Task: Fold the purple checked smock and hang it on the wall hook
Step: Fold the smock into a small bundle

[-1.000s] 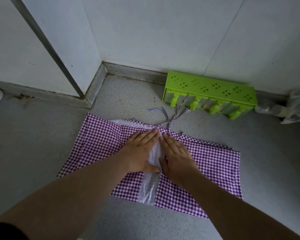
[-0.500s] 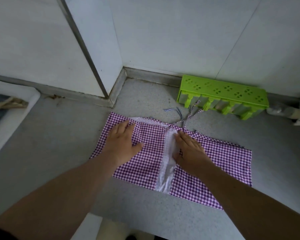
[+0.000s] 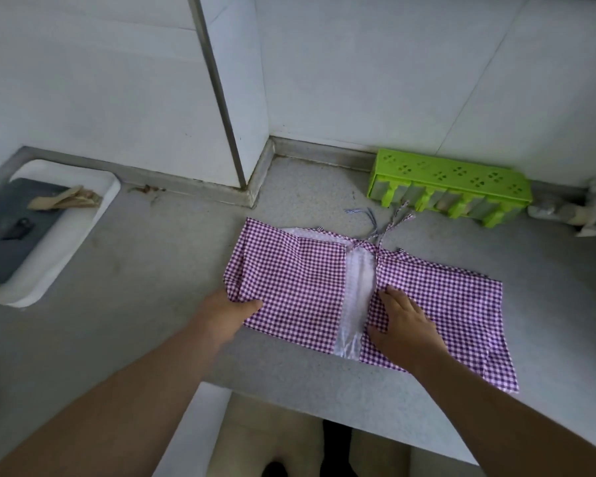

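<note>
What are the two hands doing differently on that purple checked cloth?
The left hand pinches the left edge of the smock, bunching and lifting the fabric there; the right hand lies flat with its fingers spread, pressing down. The left hand sits at the cloth's outer edge; the right hand sits near the middle, beside the white strip. Both touch the smock, which lies on the grey counter.

Two bare forearms, no sleeves or cuffs in view. Left hand and right hand bare, no rings, watch or gloves. Pale trousers visible below; dark shoes.
</note>
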